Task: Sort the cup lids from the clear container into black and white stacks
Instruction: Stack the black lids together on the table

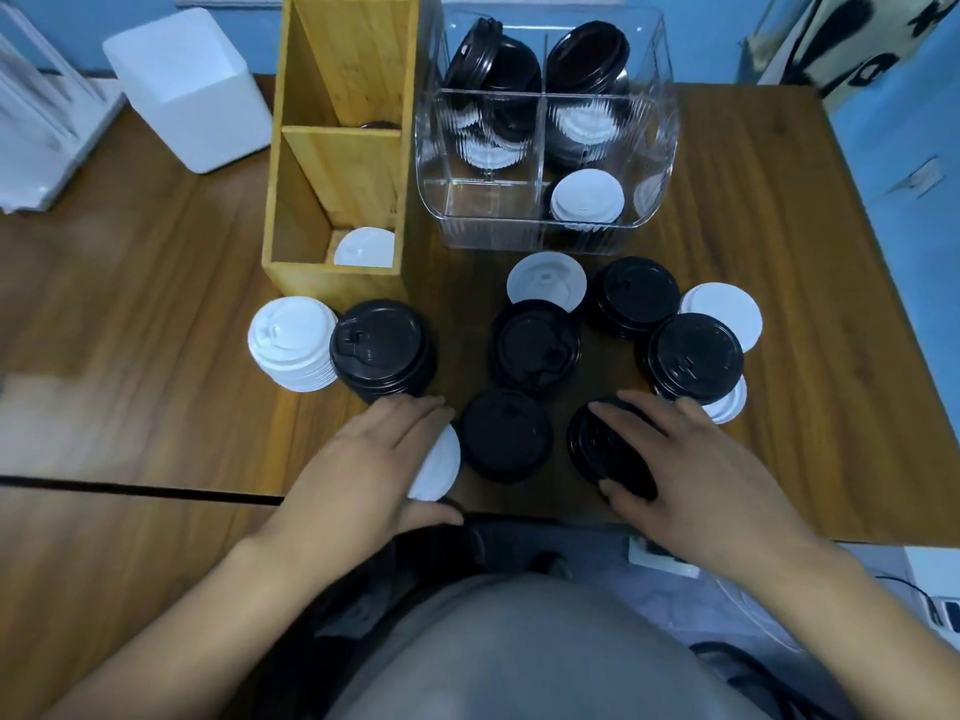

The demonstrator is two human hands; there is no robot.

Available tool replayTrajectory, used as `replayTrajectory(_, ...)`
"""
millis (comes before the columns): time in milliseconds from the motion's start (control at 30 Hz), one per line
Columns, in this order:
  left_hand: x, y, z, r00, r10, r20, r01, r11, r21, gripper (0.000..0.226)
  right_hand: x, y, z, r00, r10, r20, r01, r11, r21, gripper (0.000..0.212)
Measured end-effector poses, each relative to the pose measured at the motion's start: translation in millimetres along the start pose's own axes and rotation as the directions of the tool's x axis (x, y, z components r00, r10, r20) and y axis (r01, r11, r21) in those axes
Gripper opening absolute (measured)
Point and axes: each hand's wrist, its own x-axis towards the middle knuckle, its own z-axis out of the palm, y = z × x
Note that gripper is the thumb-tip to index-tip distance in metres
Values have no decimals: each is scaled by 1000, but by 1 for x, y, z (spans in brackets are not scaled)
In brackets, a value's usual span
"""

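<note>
Beneath the left hand, at the near edge of the surface, a white lid sits tilted, held between the fingers on top and the thumb at its near rim. The right hand grips a black lid the same way, fingers reaching to the far rim and thumb on the near one.

Just beyond the left fingertips stands the black stack, with the white stack to its left. I judge each lid should go down level on its own colour, rims seated, without brushing the loose lids ahead of the hands.

Farther beyond the right hand, the clear container keeps black lids on edge in its far compartments, white ones among them, and a flat white lid in the near right compartment. Beyond the left hand, the wooden box holds a boxed white lid in its near compartment.
</note>
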Motion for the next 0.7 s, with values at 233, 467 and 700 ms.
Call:
replayTrajectory(233,-8,3,4,998,-20,-56,17,998,-57,95,0,-10,-9,995,38,-89,-32,997,67,75)
replayTrajectory(467,34,29,7,998,55,9,-54,996,-66,79,-5,-14,-2,996,55,-65,-47,992,113,77)
replayTrajectory(700,60,54,10,1000,-12,12,11,999,33,100,-22,4,-4,990,122,-77,-117,991,64,76)
